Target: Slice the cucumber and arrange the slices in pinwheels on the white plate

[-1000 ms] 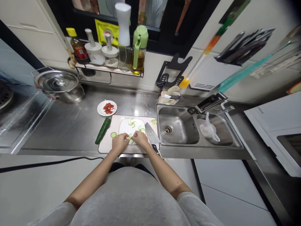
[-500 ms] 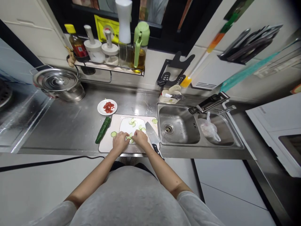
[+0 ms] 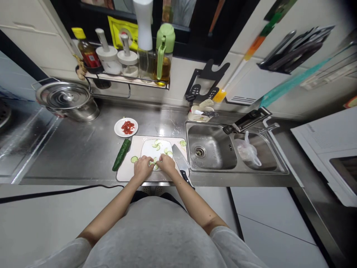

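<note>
Both my hands work over the near part of a white plate (image 3: 148, 149), which lies on a pale cutting board (image 3: 125, 175). Fingers of my left hand (image 3: 143, 168) and my right hand (image 3: 166, 164) are pinched on cucumber slices (image 3: 155, 162) at the plate's near side. More cut cucumber slices (image 3: 157, 144) sit curved together at the plate's far side, with others near its right edge. Loose round slices (image 3: 134, 159) rest on the board. A cleaver (image 3: 180, 158) with a black handle lies to the right of the plate. An uncut cucumber (image 3: 121, 154) lies along the board's left edge.
A small white plate of chopped red pieces (image 3: 127, 127) stands behind the board. To the right is a double sink (image 3: 212, 147) with a plastic bag (image 3: 248, 152) in it. A lidded steel pot (image 3: 68, 100) stands back left, below a bottle rack (image 3: 126, 80).
The view has shifted slightly. Both hands stay at the same cucumber slices on the plate, with only tiny finger movement.
</note>
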Motion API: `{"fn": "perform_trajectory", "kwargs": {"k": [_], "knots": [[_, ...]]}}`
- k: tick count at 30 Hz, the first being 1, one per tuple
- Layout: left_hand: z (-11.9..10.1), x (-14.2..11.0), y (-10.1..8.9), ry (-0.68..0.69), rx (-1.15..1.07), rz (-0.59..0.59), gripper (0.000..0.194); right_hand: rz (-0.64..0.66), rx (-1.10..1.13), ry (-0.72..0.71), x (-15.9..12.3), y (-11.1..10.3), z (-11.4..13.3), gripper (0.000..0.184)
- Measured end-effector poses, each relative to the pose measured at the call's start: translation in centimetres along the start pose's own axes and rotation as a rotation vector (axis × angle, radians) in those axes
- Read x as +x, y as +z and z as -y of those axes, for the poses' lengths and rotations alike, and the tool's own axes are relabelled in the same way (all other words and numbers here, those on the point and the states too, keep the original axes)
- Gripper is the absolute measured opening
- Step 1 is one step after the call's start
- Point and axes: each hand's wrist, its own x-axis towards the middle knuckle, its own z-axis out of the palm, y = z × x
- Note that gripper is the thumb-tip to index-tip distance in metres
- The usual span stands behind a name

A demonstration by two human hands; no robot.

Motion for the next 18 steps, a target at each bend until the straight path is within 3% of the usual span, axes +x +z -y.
{"fn": "perform_trajectory", "kwargs": {"k": [11, 18], "knots": [[0.3, 0.2, -0.1, -0.002, -0.029, -0.015, 0.024, -0.101, 0.082, 0.041, -0.4, -1.5, -1.8, 0.012], [0.1, 0.4, -0.1, 0.004, -0.036, -0.018, 0.023, -0.071, -0.026, 0.033, -1.4, -1.3, -2.2, 0.016]]}}
